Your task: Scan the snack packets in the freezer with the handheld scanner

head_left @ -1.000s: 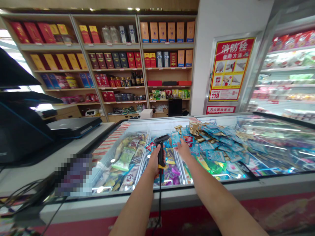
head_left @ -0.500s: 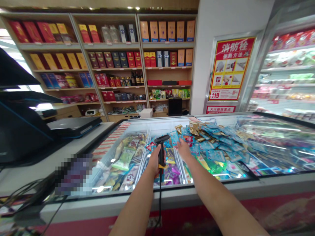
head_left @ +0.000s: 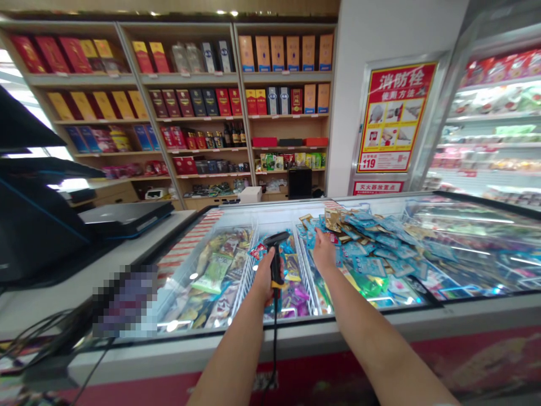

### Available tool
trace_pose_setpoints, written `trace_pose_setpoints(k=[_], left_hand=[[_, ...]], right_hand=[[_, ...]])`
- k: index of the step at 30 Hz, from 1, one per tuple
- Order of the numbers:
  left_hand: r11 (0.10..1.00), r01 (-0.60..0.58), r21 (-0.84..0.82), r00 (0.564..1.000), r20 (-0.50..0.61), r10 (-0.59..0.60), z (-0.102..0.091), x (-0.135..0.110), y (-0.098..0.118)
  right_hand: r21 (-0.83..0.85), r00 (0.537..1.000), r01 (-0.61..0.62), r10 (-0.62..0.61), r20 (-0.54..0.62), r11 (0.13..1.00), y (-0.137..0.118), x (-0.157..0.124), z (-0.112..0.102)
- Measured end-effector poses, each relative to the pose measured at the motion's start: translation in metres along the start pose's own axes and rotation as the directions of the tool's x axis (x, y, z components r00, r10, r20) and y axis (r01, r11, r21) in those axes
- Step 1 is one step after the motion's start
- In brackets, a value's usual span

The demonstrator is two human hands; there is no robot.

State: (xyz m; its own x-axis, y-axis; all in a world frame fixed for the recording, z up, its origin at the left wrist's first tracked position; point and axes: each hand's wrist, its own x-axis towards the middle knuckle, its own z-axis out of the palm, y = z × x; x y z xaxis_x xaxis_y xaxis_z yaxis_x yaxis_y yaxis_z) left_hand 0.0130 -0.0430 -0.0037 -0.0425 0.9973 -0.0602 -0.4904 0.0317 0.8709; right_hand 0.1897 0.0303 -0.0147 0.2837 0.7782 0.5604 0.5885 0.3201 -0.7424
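My left hand (head_left: 264, 276) is wrapped round the grip of a black barcode scanner (head_left: 276, 256) with an orange band. Its cable hangs down toward me. The scanner's head is over the open middle of a chest freezer (head_left: 296, 332). My right hand (head_left: 324, 251) reaches into a heap of blue and gold packets (head_left: 367, 239) piled on the freezer's glass lid. Its fingers are buried among the packets, so I cannot see whether they grip one. Below the scanner lie mixed ice-cream wrappers (head_left: 291, 282) in wire baskets.
A black till screen (head_left: 34, 220) and a flat black device (head_left: 127, 217) stand on the counter at left, with cables trailing. Shelves of boxed bottles (head_left: 190, 107) fill the back wall. A red fire-hydrant poster (head_left: 393, 118) and an open chiller (head_left: 494, 124) are at right.
My right hand has moved a little to the right and farther in, from the edge of the packet heap into it. The left hand and scanner have stayed almost still.
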Motion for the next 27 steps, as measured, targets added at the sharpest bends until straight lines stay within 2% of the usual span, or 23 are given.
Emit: trace_pose_setpoints(k=[3, 5, 9, 12, 15, 27], left_hand=[[0.999, 0.036, 0.016, 0.999, -0.006, -0.036, 0.001, -0.001, 0.002], [0.998, 0.060, 0.036, 0.998, 0.000, -0.060, 0.001, -0.002, 0.002], [1.000, 0.020, 0.017, 1.000, 0.022, -0.020, -0.001, 0.000, 0.000], [1.000, 0.000, -0.010, 1.000, 0.013, 0.000, -0.002, 0.002, -0.002], [1.000, -0.001, -0.021, 1.000, 0.001, 0.001, -0.002, 0.002, -0.003], [0.998, 0.035, -0.052, 0.999, -0.008, -0.036, -0.001, 0.000, 0.001]], right_hand=[[0.081, 0.999, 0.031, -0.032, 0.013, 0.996, -0.003, -0.002, 0.001], [0.066, 0.998, 0.059, -0.060, -0.002, 0.996, -0.002, -0.002, 0.001], [-0.190, 0.999, 0.036, -0.033, 0.021, 0.981, 0.006, 0.002, -0.004], [-0.403, 0.991, -0.018, 0.070, 0.114, 0.915, 0.013, 0.005, -0.009], [-0.505, 0.984, -0.026, 0.112, 0.141, 0.863, 0.015, 0.006, -0.010], [-0.523, 0.984, -0.056, 0.135, 0.114, 0.851, 0.007, 0.002, -0.010]])
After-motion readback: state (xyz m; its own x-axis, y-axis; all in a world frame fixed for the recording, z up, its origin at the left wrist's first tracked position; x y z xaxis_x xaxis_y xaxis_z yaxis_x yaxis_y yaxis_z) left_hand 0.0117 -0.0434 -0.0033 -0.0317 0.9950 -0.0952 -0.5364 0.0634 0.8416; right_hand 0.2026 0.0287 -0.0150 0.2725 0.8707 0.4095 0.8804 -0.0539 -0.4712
